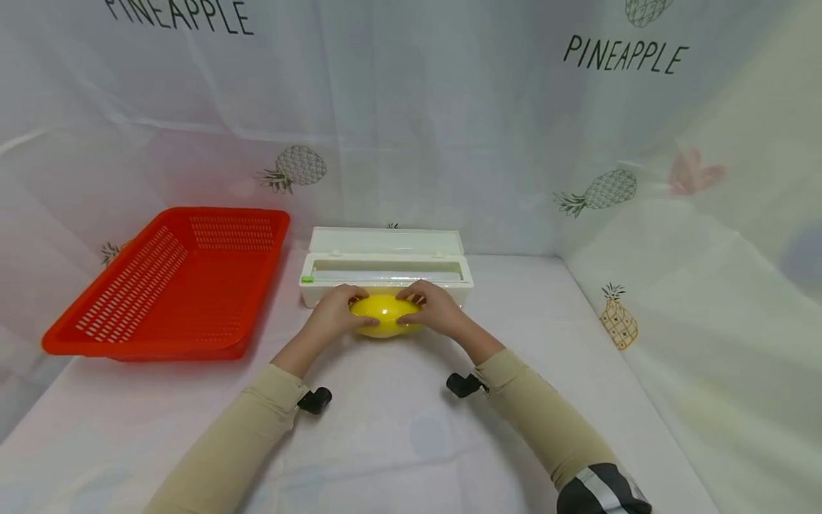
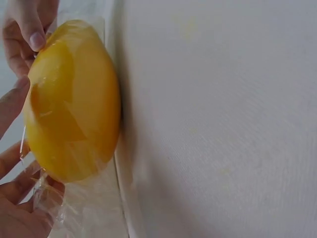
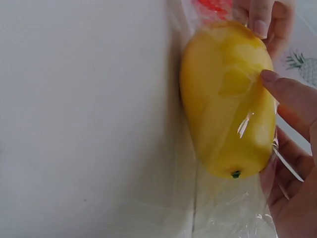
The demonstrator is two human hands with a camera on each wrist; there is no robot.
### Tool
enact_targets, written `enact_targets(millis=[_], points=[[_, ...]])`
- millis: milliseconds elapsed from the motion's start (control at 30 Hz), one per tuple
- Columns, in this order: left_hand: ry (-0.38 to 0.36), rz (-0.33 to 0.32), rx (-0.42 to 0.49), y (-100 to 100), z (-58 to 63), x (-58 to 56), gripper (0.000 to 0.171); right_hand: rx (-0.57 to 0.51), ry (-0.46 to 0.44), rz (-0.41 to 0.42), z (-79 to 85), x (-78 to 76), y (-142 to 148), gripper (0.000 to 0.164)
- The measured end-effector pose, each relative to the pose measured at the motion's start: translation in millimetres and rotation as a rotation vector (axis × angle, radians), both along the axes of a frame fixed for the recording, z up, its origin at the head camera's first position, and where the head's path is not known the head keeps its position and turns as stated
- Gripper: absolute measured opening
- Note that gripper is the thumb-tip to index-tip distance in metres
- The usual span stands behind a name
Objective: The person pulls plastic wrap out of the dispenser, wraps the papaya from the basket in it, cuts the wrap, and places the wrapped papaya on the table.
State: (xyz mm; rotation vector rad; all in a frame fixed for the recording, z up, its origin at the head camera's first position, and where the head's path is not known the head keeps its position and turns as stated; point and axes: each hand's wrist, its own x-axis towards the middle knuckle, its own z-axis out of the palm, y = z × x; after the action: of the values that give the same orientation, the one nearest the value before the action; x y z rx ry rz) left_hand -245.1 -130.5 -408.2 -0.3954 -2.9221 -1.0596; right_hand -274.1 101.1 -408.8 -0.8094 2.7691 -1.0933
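A smooth yellow mango [image 1: 385,316], with a small green stem end in the right wrist view, sits lengthwise between the hands. Clear cling film [image 2: 94,208] covers it and trails past its end in wrinkles. The left hand [image 1: 337,308] holds the mango's left end, thumb toward the near side and fingers behind. At the opposite end, the right hand [image 1: 435,308] grips in the same way, its thumb touching the wrapped surface in the right wrist view. Directly behind stands a white cling film dispenser [image 1: 310,294], its lid [image 1: 385,240] raised and a film roll inside.
To the left, a red plastic basket [image 1: 205,300] with slotted sides stands on the white-covered table [image 1: 385,442]. Pineapple-printed white cloth [image 1: 417,143] hangs behind the table and along the right side.
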Motion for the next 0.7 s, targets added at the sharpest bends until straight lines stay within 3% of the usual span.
enact_targets(millis=[133, 300, 400, 567, 700], points=[[0.0, 0.013, 0.026, -0.5, 2.8, 3.3, 0.053, -0.001, -0.019, 0.027, 4.0, 0.7, -0.2, 0.04], [0.03, 0.103, 0.113, -7.4, 3.9, 8.3, 0.052, 0.021, -0.027, 0.043, 6.3, 1.2, -0.7, 0.039], [0.118, 0.163, 0.159, -14.3, 4.1, 9.6, 0.051, 0.009, -0.043, 0.04, 6.0, 0.7, -1.2, 0.037], [0.274, 0.277, 0.141, -25.9, 2.5, 7.6, 0.057, 0.001, -0.058, 0.041, 4.6, -2.0, -1.8, 0.034], [0.231, 0.363, 0.2, -33.0, -2.9, 2.0, 0.071, 0.005, -0.056, 0.049, 6.1, -3.8, -2.5, 0.034]])
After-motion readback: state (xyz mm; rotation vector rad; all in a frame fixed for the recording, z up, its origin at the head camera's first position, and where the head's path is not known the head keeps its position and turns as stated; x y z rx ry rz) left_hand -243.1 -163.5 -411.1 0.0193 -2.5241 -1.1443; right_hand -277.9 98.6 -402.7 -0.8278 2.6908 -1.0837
